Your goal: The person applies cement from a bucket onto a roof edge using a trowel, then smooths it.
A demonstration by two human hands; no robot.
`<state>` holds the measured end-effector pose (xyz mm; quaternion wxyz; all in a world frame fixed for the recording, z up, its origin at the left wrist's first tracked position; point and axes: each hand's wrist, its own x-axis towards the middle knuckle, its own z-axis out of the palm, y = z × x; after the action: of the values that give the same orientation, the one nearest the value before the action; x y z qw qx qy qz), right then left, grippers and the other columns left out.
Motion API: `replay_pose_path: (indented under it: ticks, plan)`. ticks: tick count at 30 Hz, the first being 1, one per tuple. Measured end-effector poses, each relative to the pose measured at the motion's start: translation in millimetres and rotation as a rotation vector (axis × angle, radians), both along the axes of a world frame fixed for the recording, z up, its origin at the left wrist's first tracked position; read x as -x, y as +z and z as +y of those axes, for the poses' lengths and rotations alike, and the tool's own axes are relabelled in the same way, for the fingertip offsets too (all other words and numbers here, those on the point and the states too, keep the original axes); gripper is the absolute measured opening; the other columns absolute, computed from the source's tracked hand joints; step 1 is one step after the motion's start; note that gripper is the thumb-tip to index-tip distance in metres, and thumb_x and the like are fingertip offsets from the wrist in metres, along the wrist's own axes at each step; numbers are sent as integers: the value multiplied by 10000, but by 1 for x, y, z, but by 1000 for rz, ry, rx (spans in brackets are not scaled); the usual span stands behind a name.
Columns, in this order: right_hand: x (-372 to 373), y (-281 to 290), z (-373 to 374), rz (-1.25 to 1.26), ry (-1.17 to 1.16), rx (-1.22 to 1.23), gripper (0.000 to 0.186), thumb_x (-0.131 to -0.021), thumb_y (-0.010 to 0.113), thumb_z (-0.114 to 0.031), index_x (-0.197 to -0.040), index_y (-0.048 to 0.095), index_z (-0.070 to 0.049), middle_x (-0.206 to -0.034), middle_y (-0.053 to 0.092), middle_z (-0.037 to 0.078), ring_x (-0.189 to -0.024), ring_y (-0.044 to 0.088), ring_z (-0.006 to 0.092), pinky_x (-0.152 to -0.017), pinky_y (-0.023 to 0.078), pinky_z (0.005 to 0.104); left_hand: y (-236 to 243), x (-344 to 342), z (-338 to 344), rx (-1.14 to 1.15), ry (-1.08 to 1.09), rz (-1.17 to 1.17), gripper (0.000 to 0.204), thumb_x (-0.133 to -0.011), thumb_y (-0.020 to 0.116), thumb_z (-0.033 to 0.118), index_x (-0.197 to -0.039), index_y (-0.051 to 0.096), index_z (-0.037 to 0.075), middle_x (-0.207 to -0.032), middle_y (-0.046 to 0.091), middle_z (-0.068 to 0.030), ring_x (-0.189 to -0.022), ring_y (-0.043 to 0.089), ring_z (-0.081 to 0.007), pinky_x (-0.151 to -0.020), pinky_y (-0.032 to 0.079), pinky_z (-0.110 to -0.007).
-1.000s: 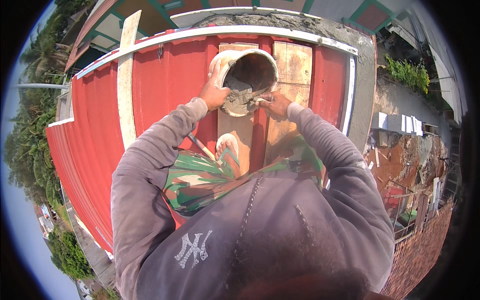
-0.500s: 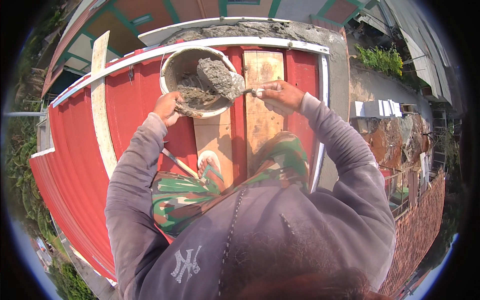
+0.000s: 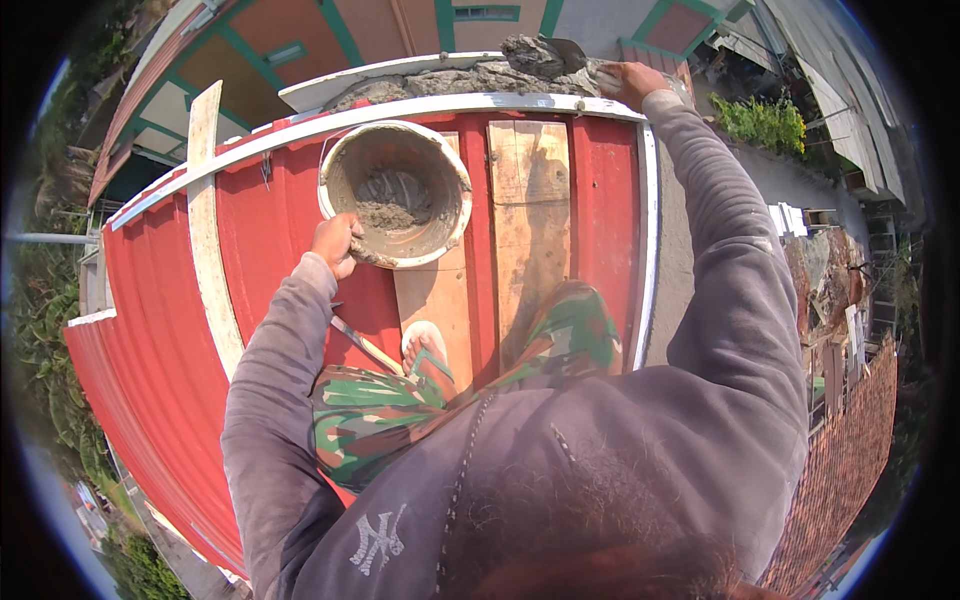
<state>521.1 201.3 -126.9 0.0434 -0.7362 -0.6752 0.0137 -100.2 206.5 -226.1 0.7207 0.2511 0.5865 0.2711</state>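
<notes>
Bucket (image 3: 396,194) rim in left grip (image 3: 335,243)

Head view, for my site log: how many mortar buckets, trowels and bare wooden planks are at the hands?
Round white mortar bucket, gripped by left hand: 1
Metal trowel loaded with grey mortar, in right hand: 1
Bare wooden planks: 2
Total: 4

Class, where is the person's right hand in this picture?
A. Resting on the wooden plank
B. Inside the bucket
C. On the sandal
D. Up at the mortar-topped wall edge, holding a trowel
D: the right hand holds a trowel at the mortar-topped wall, while the left hand grips the bucket rim.
</notes>
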Motion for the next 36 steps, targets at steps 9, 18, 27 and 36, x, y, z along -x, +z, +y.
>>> replay_pose_path:
  ticks: [9,18,27,36]
  plan:
    - [43,-67,-29,121,-434,-117,518,-1023,655,-408,-1473,649,-152,-1340,727,213,-1249,695,409,-1091,541,481,16,-4,-4,3,-41,-20,48,-886,559,38,-931,562,23,-952,584,-132,-840,645,-315,-825,613,-588]
    - [103,-81,5,798,-536,185,464,-1082,654,-417,-1203,730,25,-856,721,138,-720,720,261,-641,600,432,87,-64,-24,71,-65,-124,410,-906,529,7,-1299,527,-110,-1278,640,-264,-1184,691,-449,-1030,573,-711]
    - [56,-73,6,411,-579,159,545,-1061,636,-454,-1343,726,3,-1357,718,274,-1307,673,439,-1107,528,495,120,-77,-91,84,-26,-314,459,-946,473,33,-1377,469,-125,-1417,593,-297,-1317,625,-470,-1134,519,-677]
    - [11,-93,-8,1007,-838,111,471,-1087,594,-433,-1132,717,19,-921,740,175,-738,727,281,-615,598,459,103,-87,-107,76,-30,-221,295,-942,520,53,-1204,559,-78,-1260,666,-251,-1155,708,-439,-1060,565,-666]
